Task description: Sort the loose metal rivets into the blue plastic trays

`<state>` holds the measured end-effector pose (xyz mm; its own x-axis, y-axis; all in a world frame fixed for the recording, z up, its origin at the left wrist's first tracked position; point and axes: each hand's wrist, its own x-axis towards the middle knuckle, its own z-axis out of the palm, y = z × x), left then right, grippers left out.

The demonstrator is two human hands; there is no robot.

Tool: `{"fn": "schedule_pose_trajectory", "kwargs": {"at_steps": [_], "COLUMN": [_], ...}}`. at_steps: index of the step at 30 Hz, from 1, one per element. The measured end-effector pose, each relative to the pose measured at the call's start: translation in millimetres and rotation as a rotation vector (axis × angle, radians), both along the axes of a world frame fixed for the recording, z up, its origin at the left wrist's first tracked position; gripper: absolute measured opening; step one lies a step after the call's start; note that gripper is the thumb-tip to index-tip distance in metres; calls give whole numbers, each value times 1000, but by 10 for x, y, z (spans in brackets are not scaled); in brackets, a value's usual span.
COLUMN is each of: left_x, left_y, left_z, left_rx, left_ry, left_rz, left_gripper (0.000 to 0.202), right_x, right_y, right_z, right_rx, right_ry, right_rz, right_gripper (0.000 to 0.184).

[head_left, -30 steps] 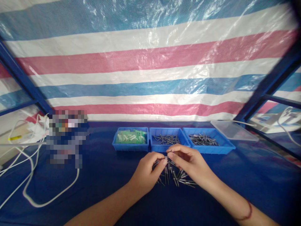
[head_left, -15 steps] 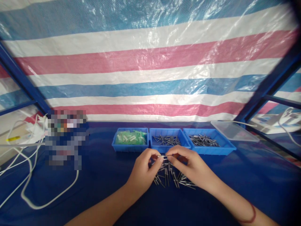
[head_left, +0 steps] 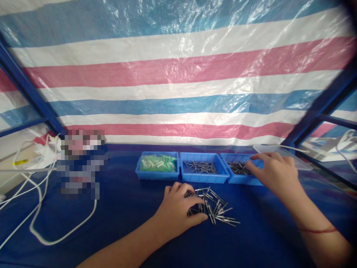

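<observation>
My left hand (head_left: 177,208) rests on the left side of a pile of thin metal pins that look like blind rivets (head_left: 213,206). Its fingers are spread, with the thumb and forefinger reaching over the pins; I see nothing gripped. Over the right blue bin (head_left: 232,179) hovers my right hand (head_left: 275,171), forefinger and thumb apart and pointing left. Dark metal pins (head_left: 237,167) lie in that bin close to its fingertips. In the middle blue bin (head_left: 205,179) lie loose metal pins (head_left: 200,167). The left blue bin (head_left: 157,175) holds green and white small pieces (head_left: 158,163).
White cables (head_left: 41,204) loop over the blue tabletop (head_left: 119,201) at the left, beside a blurred-out patch (head_left: 80,163). A clear plastic lid (head_left: 302,162) lies behind my right hand. Striped sheeting (head_left: 178,74) hangs behind, between blue frame posts (head_left: 30,85).
My hands have parted from a pinch on a thin metal pin above the pile. The left has lowered onto the pile; the right has moved right to the right bin.
</observation>
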<state>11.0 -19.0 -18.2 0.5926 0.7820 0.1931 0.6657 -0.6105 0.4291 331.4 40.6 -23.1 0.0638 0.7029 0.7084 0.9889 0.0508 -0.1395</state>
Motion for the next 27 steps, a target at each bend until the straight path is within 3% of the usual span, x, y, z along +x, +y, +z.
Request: {"fn": "schedule_pose_trajectory", "kwargs": {"at_steps": [3, 8, 17, 21, 27], "left_x": [2, 2, -5, 5, 11], "left_y": [9, 17, 53, 84, 110], "left_z": [-10, -9, -33, -14, -8], "left_rx": [10, 16, 58, 59, 44], "left_ry": [8, 15, 23, -80, -231], "left_rz": [4, 10, 27, 73, 111], "left_gripper": [19, 15, 13, 15, 12], "right_x": [-225, -721, -1194, -1261, -1289], "right_y": [-29, -208, -487, -527, -537], "right_z": [55, 200, 253, 271, 221], "right_rx": [52, 51, -291, -413, -399], "right_ry": [-73, 6, 57, 29, 131], "right_rz": [74, 387, 910, 998, 1025], "right_gripper": [26, 19, 13, 8, 8]}}
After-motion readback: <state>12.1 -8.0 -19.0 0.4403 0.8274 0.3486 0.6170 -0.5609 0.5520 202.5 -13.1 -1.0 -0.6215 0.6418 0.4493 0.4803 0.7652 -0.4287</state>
